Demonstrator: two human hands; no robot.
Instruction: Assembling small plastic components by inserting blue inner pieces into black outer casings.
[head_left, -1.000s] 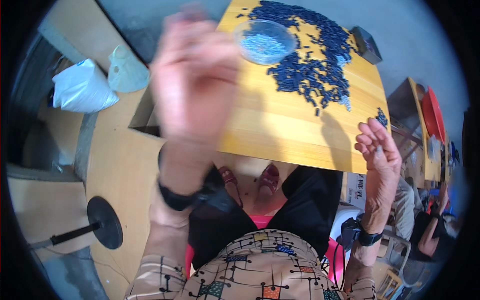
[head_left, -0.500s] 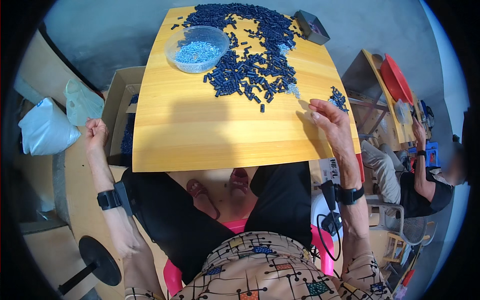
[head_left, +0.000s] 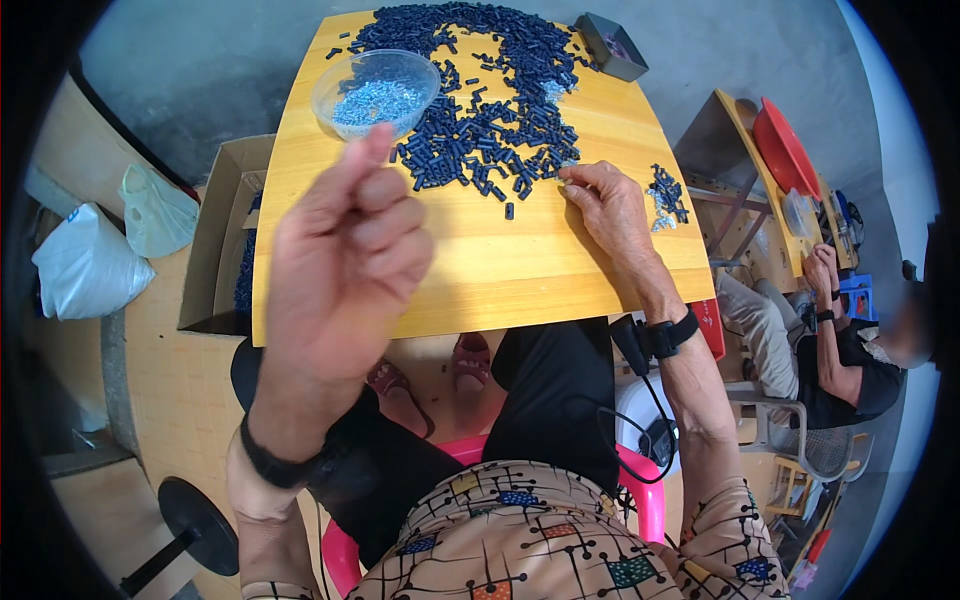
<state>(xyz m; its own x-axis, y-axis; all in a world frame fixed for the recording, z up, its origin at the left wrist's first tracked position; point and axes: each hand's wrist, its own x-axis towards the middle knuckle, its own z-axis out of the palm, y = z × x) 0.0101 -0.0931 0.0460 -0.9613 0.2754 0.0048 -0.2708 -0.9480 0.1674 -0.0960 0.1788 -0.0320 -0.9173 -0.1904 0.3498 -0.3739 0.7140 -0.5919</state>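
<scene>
My left hand is raised close to the camera, fingers curled loosely into a fist, nothing visible in it. My right hand rests on the yellow wooden table, fingertips pinched at the right edge of a big heap of small dark blue cylinders. Whether a piece sits between its fingertips is not clear. A clear plastic bowl holding pale blue bits stands at the table's far left. A smaller cluster of dark pieces lies by the right edge.
A small dark box sits at the table's far right corner. An open cardboard box and white bags lie on the floor to the left. Another person sits at the right beside a second table with a red tray.
My left hand rose from low at the left side up close to the camera. My right hand slid left along the table to the edge of the dark heap.
</scene>
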